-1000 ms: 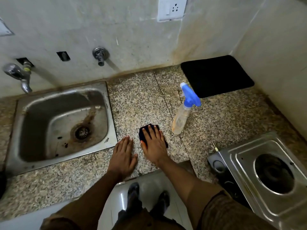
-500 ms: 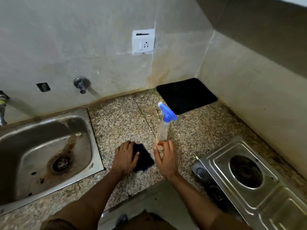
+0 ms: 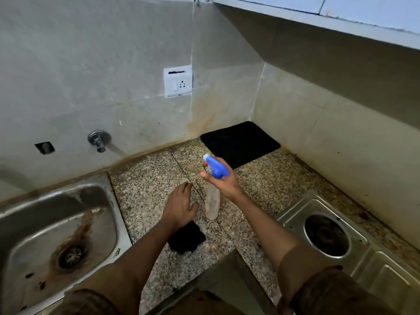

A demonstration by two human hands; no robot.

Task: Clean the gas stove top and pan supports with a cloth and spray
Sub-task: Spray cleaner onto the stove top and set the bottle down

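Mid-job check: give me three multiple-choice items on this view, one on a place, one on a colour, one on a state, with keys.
1. Where is the dark cloth?
A. in the sink
B. on the counter beneath the left hand
C. on the stove

2. What colour is the spray bottle's head?
A. blue
B. green
C. yellow

3. What is the right hand doing?
A. resting flat
B. wiping the stove
C. holding the spray bottle

Key: 1 B, it lies on the granite counter under the left hand. 2 A, the spray bottle has a blue head. 3 C, the right hand grips its neck.
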